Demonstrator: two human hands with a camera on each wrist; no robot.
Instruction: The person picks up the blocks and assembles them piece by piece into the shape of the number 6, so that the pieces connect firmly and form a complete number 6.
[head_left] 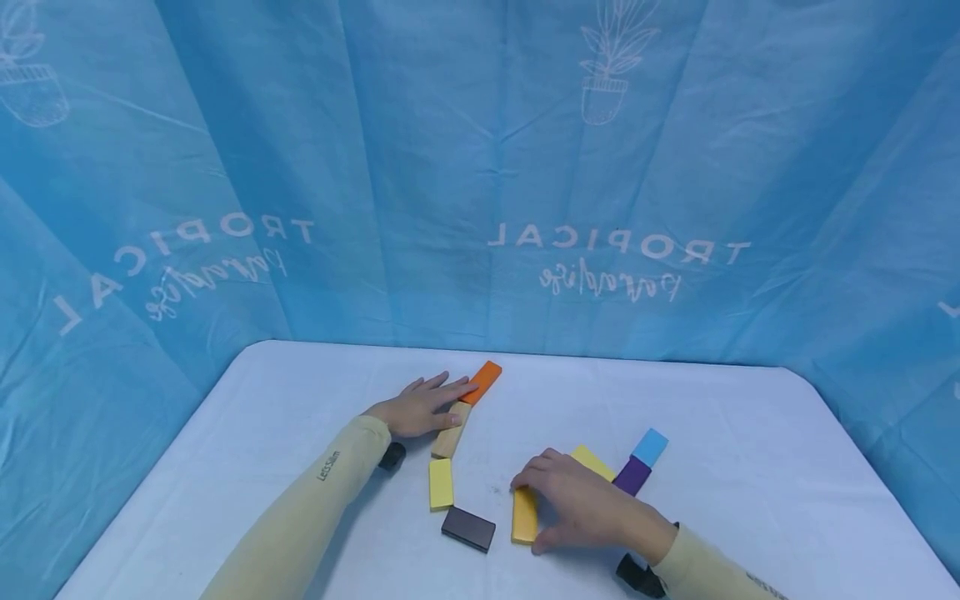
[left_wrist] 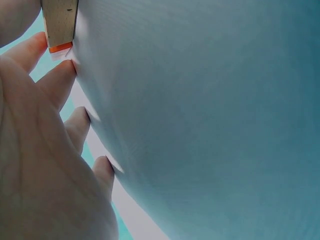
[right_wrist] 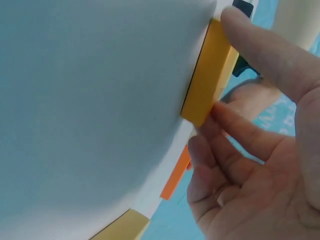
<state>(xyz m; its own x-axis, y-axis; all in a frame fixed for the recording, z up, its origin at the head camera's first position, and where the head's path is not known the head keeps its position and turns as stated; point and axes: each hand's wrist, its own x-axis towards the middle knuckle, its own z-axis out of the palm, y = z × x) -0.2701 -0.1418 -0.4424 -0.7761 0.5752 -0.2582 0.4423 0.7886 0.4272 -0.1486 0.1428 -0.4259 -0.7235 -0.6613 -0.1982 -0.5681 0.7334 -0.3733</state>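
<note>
My left hand (head_left: 420, 408) rests palm down at the table's left side, fingers spread. Its forefinger touches an orange block (head_left: 487, 381), and its thumb lies on a plain wooden block (head_left: 447, 442); the left wrist view shows that wooden block (left_wrist: 61, 22) between thumb and forefinger. With thumb and fingertips at opposite ends, my right hand (head_left: 577, 500) pinches an amber-yellow block (head_left: 523, 518). In the right wrist view the amber block (right_wrist: 206, 75) lies along the white surface. Below the wooden block are a pale yellow block (head_left: 441, 485) and a black block (head_left: 468, 529), forming a curved row.
Beyond my right hand lie a yellow block (head_left: 592, 461), partly hidden by it, a purple block (head_left: 632, 476) and a light blue block (head_left: 649, 446), end to end. A blue printed curtain (head_left: 450, 167) hangs behind the white table (head_left: 712, 400).
</note>
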